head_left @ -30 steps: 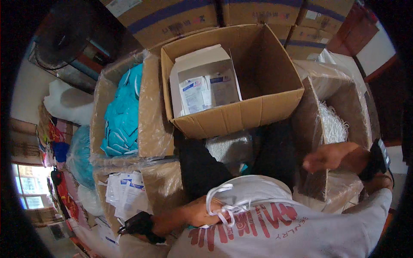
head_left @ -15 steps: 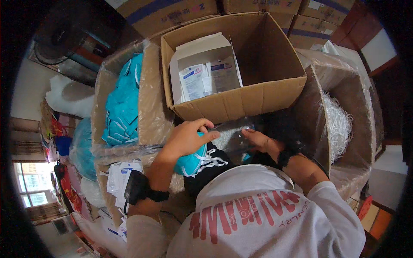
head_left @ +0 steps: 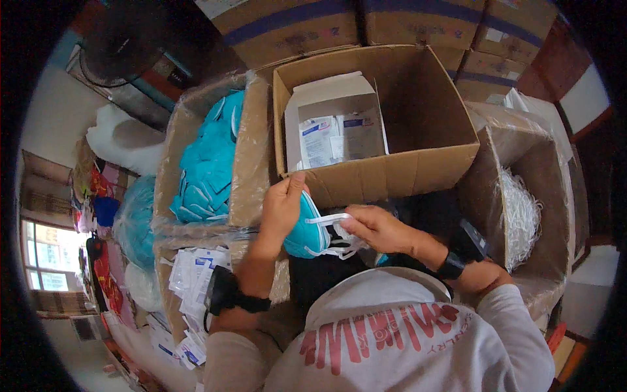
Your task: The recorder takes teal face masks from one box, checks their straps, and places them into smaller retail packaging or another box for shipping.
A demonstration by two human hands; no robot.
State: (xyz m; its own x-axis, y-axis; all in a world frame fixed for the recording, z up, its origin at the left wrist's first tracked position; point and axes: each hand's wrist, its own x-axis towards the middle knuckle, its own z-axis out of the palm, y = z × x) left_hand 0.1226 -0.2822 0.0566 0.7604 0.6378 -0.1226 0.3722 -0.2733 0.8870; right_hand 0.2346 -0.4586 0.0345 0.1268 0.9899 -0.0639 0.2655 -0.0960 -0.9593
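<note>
My left hand (head_left: 279, 212) is closed around the edge of a teal face mask (head_left: 300, 232), its thumb uppermost, just in front of the big open carton. From the mask's right side a white elastic strap (head_left: 328, 219) runs out taut to my right hand (head_left: 379, 227), whose fingertips pinch it. More white straps (head_left: 339, 249) dangle below, over my dark-clothed lap. Whether the left hand holds one mask or a few nested together, I cannot tell.
The open carton (head_left: 385, 171) holds a white box (head_left: 333, 91) of printed packets. At left, a plastic-lined carton is heaped with teal masks (head_left: 206, 170); packets (head_left: 192, 277) lie below it. A lined carton at right contains white straps (head_left: 519, 219). Stacked cartons (head_left: 418, 29) stand behind.
My left hand has raised the mask from my lap and turned it on edge. My right hand has come leftward, away from a clear plastic bag, and now pulls a strap.
</note>
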